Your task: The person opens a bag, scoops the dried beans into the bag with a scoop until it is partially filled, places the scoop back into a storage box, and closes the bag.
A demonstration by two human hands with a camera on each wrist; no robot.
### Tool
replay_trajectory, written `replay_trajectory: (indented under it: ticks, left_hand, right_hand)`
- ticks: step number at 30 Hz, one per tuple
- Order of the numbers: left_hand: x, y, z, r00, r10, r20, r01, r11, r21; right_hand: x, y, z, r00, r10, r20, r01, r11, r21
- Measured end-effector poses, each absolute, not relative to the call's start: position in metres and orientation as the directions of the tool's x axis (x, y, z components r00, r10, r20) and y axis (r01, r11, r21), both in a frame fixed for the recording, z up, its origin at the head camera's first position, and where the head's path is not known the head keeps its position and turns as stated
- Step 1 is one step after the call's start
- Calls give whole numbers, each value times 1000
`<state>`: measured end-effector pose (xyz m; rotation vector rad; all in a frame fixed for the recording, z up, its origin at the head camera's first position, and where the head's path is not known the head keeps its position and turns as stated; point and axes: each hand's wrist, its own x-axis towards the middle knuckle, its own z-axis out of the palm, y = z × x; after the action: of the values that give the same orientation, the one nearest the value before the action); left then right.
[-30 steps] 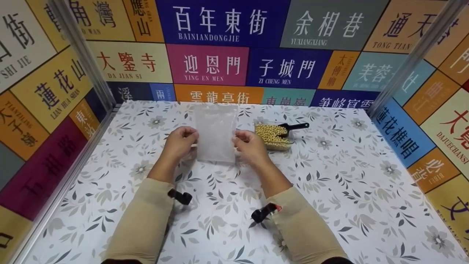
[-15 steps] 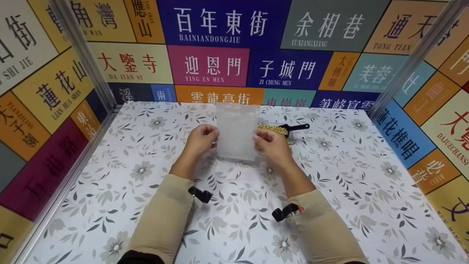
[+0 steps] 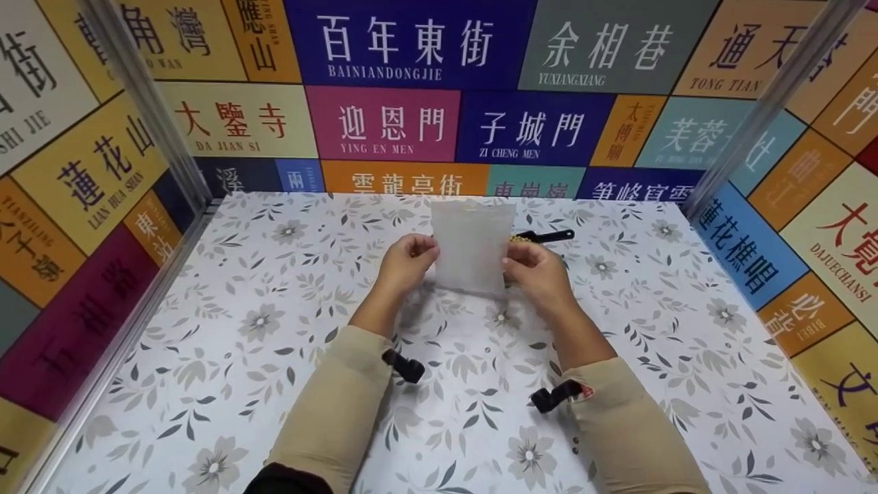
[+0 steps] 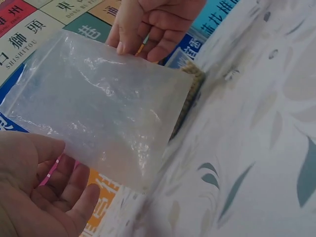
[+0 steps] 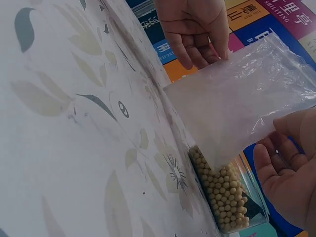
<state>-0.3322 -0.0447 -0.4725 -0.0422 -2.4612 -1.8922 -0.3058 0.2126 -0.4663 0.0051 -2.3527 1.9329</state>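
Note:
A translucent plastic zip bag (image 3: pixel 473 247) is held upright and flat between both hands over the table. My left hand (image 3: pixel 408 266) pinches its left edge between thumb and fingers. The right hand (image 3: pixel 542 273) pinches the opposite edge. In the left wrist view the bag (image 4: pixel 108 108) looks flat, with nothing visible inside, and its zip strip lies at the upper end. Behind it stands a clear box of yellow soybeans (image 5: pixel 224 197), mostly hidden in the head view. A black scoop (image 3: pixel 551 236) sticks out of the box to the right.
A white table with a grey leaf and flower print (image 3: pixel 453 412) spreads beneath the hands. Panels with Chinese street names (image 3: pixel 384 123) wall off its back and sides. Metal posts (image 3: pixel 751 113) stand at the back corners. Each sleeve carries a black wrist camera mount (image 3: pixel 405 367).
Both hands have carried the bag to the right, keeping their pinch on its edges. It now covers most of the soybean box, which showed fully one second ago.

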Motion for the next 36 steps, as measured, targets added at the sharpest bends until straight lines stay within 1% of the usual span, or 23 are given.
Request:
replay_trajectory:
  ticks: [3,6,15,22,28,32,36]
  left_hand:
    - [-332,-46,-475,-999,-2,37,35,288,957]
    - [-331,-46,-476,-999,-6,32,29,287,957]
    - [-325,-37,-471,-996,-63,64,48,224,973]
    - [-325,-30,-464,-985,-136,107,84,164,983]
    - [-322,-22,-456,-973,-167,161,140,129,982]
    - [-317,-12,-448,-971,-142,191,172,139,975]
    - [-312,-2,-440,-969,-112,221,208,112,972]
  right_hand:
    - [-307,212,-468,-995,53,80,-68,206,-976]
    - [-307,212,-467,-995,49,84,-72,201,-977]
    - [-302,207,-459,-992,62,112,-103,141,-985]
    - [-299,203,-452,-989,76,129,-117,141,-983]
    - [-294,201,-445,-990,14,140,-136,142,-980]
    - [-291,200,-439,-991,-46,122,-127,141,-982]
    - [-293,196,-433,-985,-103,138,-148,94,-984]
